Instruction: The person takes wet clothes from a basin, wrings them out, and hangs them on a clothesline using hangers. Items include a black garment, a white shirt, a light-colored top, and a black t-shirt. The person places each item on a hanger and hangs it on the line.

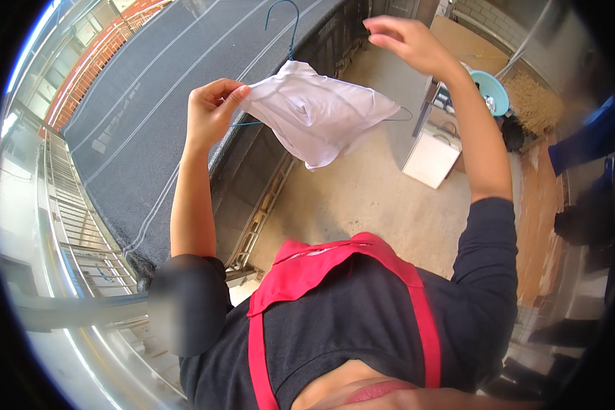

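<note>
My left hand [210, 110] pinches the left corner of a thin white garment [328, 110] between thumb and fingers. The cloth hangs on a dark teal wire hanger [293, 38], whose hook rises above the collar-like top edge. One arm of the wire shows below my left hand, and a bent wire loop sticks out past the garment's right corner. What the hook hangs from, if anything, cannot be seen. Raised to the upper right, my right hand [402, 41] is apart from the garment and holds nothing. Its fingers are curved, with a gap to the thumb.
A dark grey cloth [195, 82] with pale stripes spreads at the left beside a metal railing [77, 205]. A white box [433, 156], a turquoise basin [492, 92] with something inside, and a straw bundle [533, 100] stand at the right. Dark blue cloth [584, 138] hangs at the far right.
</note>
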{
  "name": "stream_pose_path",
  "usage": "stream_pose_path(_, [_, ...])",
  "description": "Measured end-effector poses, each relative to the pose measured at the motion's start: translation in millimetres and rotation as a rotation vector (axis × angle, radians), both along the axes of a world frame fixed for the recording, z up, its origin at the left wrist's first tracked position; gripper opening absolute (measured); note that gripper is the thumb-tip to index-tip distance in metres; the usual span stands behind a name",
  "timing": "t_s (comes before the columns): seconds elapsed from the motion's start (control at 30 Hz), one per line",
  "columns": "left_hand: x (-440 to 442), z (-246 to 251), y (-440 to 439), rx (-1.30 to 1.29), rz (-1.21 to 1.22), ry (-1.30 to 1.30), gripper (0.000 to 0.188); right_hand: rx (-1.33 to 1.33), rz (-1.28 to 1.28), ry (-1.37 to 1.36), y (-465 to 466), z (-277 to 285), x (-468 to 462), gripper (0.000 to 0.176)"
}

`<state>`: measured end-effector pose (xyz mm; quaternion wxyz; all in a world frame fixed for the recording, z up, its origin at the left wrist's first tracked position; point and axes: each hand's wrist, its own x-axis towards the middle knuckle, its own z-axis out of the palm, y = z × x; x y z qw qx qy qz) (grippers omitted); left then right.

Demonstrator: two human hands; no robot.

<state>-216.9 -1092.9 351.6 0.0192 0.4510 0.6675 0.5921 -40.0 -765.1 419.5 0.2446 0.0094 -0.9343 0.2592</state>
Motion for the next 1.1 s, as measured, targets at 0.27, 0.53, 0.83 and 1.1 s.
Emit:
stream_pose_path(0.27, [-6.4,22.2,27.0,0.09,0.001,-0.127,0.023,-0.607,0.156,0.127,21.1,-47.4,84.9,0.038])
stream_pose_path(0.53, [-0.2,61.2,84.9,0.047,0.061,0.156,0.031,-0.553,-0.087,0.699,51.8,-41.1,112.9,0.033])
stream_pose_path(0.83, [27.5,77.8,147.6,0.34,0.28,0.525,0.018,-0.561,-0.032,0.789,122.2,-7.8,125.8,0.031])
stream_pose_path(1.1, [114.5,35.1,240.8,0.569,0.287,0.348,0.036,-0.624,-0.024,0.988,158.3,16.7,139.7,0.028])
